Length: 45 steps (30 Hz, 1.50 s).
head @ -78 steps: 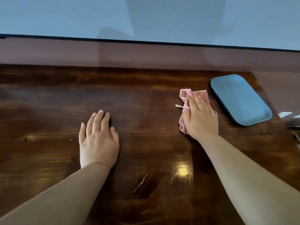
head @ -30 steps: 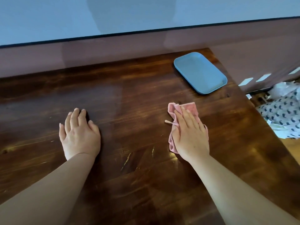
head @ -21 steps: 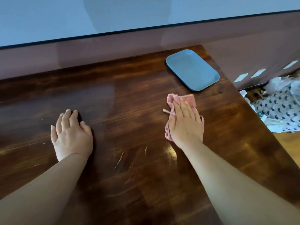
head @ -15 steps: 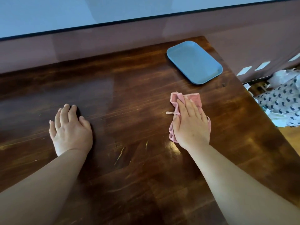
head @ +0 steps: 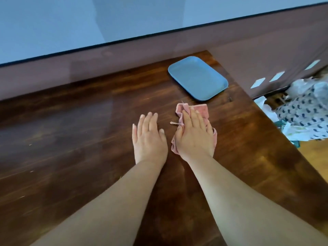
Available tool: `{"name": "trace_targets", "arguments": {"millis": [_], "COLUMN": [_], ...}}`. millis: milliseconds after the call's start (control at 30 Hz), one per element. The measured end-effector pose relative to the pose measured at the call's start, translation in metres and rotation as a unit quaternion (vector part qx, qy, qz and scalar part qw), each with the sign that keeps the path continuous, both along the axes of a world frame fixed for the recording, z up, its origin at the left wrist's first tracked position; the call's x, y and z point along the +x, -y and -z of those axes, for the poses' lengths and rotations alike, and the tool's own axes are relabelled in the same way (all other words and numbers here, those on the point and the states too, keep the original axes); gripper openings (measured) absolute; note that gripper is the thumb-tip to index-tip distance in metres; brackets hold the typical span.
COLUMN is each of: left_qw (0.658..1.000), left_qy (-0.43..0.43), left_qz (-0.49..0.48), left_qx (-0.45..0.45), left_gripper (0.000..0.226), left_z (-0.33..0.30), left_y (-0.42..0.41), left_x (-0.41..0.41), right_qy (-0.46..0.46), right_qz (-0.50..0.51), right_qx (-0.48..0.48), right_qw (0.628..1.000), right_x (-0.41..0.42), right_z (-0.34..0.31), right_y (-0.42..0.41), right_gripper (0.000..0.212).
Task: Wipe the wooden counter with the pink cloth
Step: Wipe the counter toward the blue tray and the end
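pink cloth (head: 202, 110), right hand (head: 194, 137) flat on it

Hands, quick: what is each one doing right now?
Left hand: open, flat on the counter, holding nothing.
Right hand: open, fingers straight, pressing the cloth down.
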<state>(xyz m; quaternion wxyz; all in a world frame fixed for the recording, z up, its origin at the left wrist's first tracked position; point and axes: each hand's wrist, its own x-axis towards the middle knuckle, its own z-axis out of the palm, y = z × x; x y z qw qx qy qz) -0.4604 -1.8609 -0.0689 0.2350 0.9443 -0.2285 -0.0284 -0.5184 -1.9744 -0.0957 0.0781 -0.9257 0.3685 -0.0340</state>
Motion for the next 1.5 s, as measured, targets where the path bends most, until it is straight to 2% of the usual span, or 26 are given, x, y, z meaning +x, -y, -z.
{"name": "trace_targets", "arguments": {"millis": [100, 367, 500, 700, 900, 1100, 1300, 1500], "left_qw": [0.998, 0.995, 0.995, 0.995, 0.994, 0.995, 0.994, 0.995], "left_qy": [0.028, 0.057, 0.06, 0.055, 0.063, 0.059, 0.067, 0.062], "left_qz": [-0.004, -0.016, -0.023, -0.024, -0.028, -0.028, -0.03, -0.03], "left_qx": [0.056, 0.08, 0.078, 0.077, 0.08, 0.081, 0.078, 0.075], "left_gripper": [0.054, 0.052, 0.053, 0.051, 0.051, 0.051, 0.05, 0.05], "left_z": [0.019, 0.022, 0.022, 0.021, 0.022, 0.023, 0.025, 0.024], "left_y": [0.014, 0.016, 0.017, 0.018, 0.018, 0.018, 0.017, 0.017], "left_x": [-0.008, -0.009, -0.008, -0.009, -0.008, -0.008, -0.007, -0.008], "right_qy": [0.013, 0.006, 0.012, -0.005, -0.016, -0.023, -0.022, -0.025], "right_qz": [-0.013, -0.013, -0.023, -0.027, -0.003, -0.022, 0.019, 0.016], "right_qx": [0.024, 0.012, 0.042, 0.028, 0.036, 0.029, 0.024, 0.014], "right_qw": [1.0, 1.0, 0.999, 0.999, 0.999, 0.999, 0.999, 0.999], "right_x": [0.002, -0.033, -0.004, -0.062, -0.029, -0.074, -0.044, -0.078], "right_z": [0.0, 0.002, -0.006, -0.006, -0.011, -0.01, -0.013, -0.008], "right_y": [-0.001, 0.012, 0.032, 0.024, 0.058, 0.037, 0.082, 0.062], "right_gripper": [0.061, 0.06, 0.059, 0.06, 0.059, 0.062, 0.06, 0.062]}}
